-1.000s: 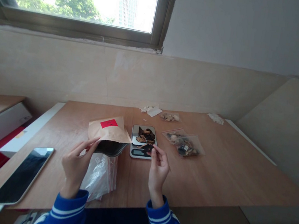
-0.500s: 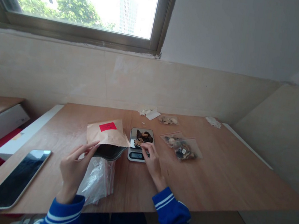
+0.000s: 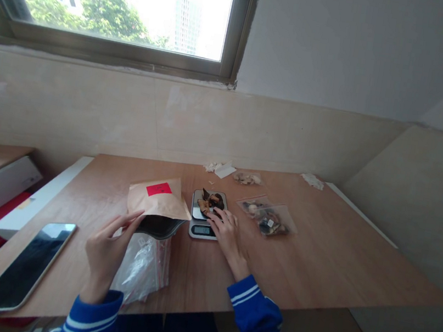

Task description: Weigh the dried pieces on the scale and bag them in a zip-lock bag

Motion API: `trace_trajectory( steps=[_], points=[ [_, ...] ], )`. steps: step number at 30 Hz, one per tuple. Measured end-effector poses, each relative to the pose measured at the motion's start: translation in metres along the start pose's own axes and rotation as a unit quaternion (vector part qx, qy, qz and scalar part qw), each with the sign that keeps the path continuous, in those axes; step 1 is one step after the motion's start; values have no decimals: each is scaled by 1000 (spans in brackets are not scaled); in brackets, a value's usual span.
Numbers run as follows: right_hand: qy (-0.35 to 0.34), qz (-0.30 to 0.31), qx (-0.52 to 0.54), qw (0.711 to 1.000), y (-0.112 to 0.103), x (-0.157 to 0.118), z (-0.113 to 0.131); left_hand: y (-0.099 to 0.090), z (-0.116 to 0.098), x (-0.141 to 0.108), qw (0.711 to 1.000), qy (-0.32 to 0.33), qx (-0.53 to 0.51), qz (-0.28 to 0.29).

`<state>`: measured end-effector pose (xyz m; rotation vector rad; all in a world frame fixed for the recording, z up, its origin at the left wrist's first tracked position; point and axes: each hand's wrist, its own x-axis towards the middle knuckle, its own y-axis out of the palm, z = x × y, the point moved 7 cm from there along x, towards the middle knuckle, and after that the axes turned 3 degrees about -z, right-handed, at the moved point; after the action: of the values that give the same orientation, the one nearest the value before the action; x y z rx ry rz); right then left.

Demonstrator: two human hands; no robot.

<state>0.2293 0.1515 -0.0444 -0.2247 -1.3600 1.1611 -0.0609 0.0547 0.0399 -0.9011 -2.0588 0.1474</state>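
Observation:
A brown kraft paper pouch point(image 3: 162, 201) with a red label lies tilted on the table, its dark mouth gaping towards me. My left hand point(image 3: 112, 241) pinches the pouch's near edge between thumb and fingers. Right of it stands a small kitchen scale point(image 3: 195, 212) with a lit display; the digits are too small to read. Dried dark-brown and tan slices point(image 3: 211, 200), perhaps mushroom, are heaped on its plate. My right hand point(image 3: 227, 236) reaches over the scale's near right corner, fingers stretched out and apart at the edge of the heap. I see nothing held in it.
Clear zip bags point(image 3: 141, 270) lie in front of the pouch. Filled bags of dried pieces point(image 3: 274, 222) sit right of the scale, with another small bag point(image 3: 248, 178) behind. A phone point(image 3: 27, 264) with a cable lies left. Crumpled white paper point(image 3: 313, 181) is near the wall.
My right hand's fingers have gone from bunched at the slices to stretched out, slightly further right. The slices on the scale lie differently. My left hand still holds the pouch.

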Motion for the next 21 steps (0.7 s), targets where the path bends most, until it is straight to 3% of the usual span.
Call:
trace_trajectory(
  steps=[3,6,12,16,21],
  points=[
    [12,-27,28,999,-9,11,3,0,1,0,1000,-1,-3,1],
    [41,-24,45,998,-10,43,4,1,2,-1,1000,-1,-3,5],
    [97,190,-31,977,35,116,-6,4,0,0,1000,-3,-7,15],
    [124,227,-19,966,50,127,-20,4,-1,7,1000,-12,-9,16],
    [139,190,14,972,54,123,-28,3,-2,15,1000,-17,-14,9]
  ],
)
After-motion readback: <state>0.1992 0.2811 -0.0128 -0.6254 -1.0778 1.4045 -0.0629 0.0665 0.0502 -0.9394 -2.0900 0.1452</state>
